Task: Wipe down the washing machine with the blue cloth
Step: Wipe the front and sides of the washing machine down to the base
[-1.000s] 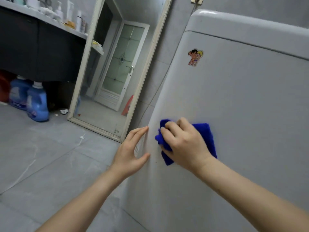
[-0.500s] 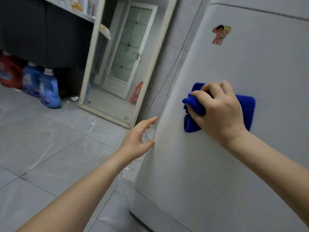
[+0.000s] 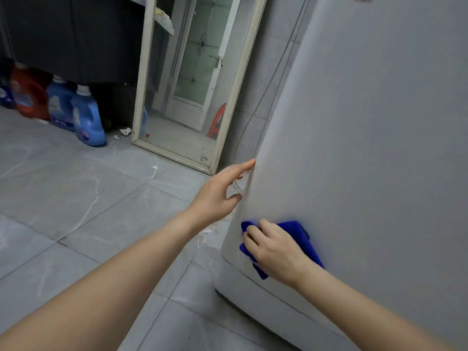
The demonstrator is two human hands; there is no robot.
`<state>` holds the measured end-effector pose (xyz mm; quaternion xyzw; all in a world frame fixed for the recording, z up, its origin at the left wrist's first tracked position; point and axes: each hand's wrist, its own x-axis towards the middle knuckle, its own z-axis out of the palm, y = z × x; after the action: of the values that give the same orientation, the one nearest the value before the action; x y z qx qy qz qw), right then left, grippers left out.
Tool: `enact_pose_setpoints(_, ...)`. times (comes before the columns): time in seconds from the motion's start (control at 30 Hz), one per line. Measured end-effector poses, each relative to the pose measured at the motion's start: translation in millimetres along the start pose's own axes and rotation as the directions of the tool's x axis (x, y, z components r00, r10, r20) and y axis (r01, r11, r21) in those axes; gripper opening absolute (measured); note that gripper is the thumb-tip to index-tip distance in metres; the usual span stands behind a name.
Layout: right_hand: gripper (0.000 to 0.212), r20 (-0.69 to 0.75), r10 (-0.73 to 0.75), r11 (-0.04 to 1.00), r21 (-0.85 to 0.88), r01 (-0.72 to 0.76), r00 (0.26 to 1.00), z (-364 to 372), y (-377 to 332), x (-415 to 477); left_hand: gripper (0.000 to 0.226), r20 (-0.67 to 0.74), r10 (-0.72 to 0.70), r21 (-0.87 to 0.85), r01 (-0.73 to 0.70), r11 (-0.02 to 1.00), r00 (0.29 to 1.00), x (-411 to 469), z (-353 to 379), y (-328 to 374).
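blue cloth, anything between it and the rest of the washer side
Nothing on the washing machine side itself. Only the left hand, touching its left edge just above the blue cloth held by the right hand.

I see open floor (image 3: pixel 76 198) left of the washing machine (image 3: pixel 367 148); a leaning mirror (image 3: pixel 142 72) and detergent bottles (image 3: pixel 87 120) crowd its far end.

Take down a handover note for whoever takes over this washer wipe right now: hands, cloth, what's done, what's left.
Right hand: holds the cloth, pressing it low on the washer side panel, near its left edge.
Left hand: open, fingertips on the washer's left edge.
Done: wiping is under way; which areas are already clean cannot be told.
Left: probably the bottom strip and the rest of the panel.
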<state>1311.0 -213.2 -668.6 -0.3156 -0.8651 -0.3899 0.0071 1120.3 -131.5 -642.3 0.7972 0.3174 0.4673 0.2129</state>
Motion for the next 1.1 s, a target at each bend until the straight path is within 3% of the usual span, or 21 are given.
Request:
enact_pose_setpoints(0.07,0.003,-0.089,0.07,0.997,0.017,-0.069,0.994,-29.2,17.0,-3.9,0.089,0.025,-0.009,0.014,0.009,1.0,1.0,-0.7,-5.3,2.4)
enact_pose_setpoints(0.2,0.022,-0.353,0.273,0.954,-0.021,-0.299,0.895,-101.1,80.2,-14.6,0.092,0.056,-0.016,-0.004,0.016,1.0,0.998,-9.2,-0.1,-2.7)
enact_pose_setpoints(0.33,0.024,-0.408,0.351,0.909,-0.067,-0.411,0.843,-104.6,92.3,3.3,0.092,0.032,-0.022,-0.013,0.022,1.0,0.999,-14.9,10.8,-9.9)
enact_pose_setpoints(0.43,0.017,-0.346,0.209,0.967,-0.067,-0.246,0.915,-49.4,51.9,10.3,0.091,0.052,-0.019,-0.009,0.019,1.0,0.998,-29.1,19.3,-18.5)
enact_pose_setpoints(0.53,0.014,-0.164,0.037,0.999,-0.027,-0.042,0.986,30.1,-15.7,-10.7,0.091,0.024,-0.038,-0.017,0.038,0.999,0.999,-61.2,33.2,-36.8)
enact_pose_setpoints(0.63,0.019,-0.037,0.016,0.999,0.038,-0.015,0.999,76.1,-67.3,-35.8,0.091,0.031,-0.097,-0.022,0.098,0.995,0.995,-97.1,53.4,-55.8)
enact_pose_setpoints(0.77,0.017,0.034,-0.053,0.994,0.101,0.049,0.998,66.5,-74.7,-44.3,0.094,0.003,-0.196,-0.051,0.196,0.979,0.981,-120.9,69.1,-58.2)
enact_pose_setpoints(0.83,0.016,-0.009,-0.027,0.992,0.123,0.028,1.0,45.4,-60.1,-54.0,0.091,-0.01,-0.216,-0.082,0.215,0.973,0.976,-120.6,70.5,-51.6)
enact_pose_setpoints(0.9,0.014,-0.138,0.105,0.987,0.137,-0.086,0.985,13.6,-37.5,-63.2,0.087,-0.026,-0.238,-0.114,0.234,0.966,0.971,-116.4,70.5,-46.3)
enact_pose_setpoints(1.0,0.022,-0.353,0.258,0.966,0.077,-0.247,0.9,-33.9,5.5,-59.0,0.087,-0.023,-0.236,-0.118,0.232,0.966,0.971,-108.9,75.1,-39.9)
enact_pose_setpoints(1.1,0.023,-0.45,0.351,0.918,-0.005,-0.396,0.821,-43.3,32.2,-41.9,0.089,-0.065,-0.239,-0.12,0.23,0.966,0.969,-104.2,84.2,-39.4)
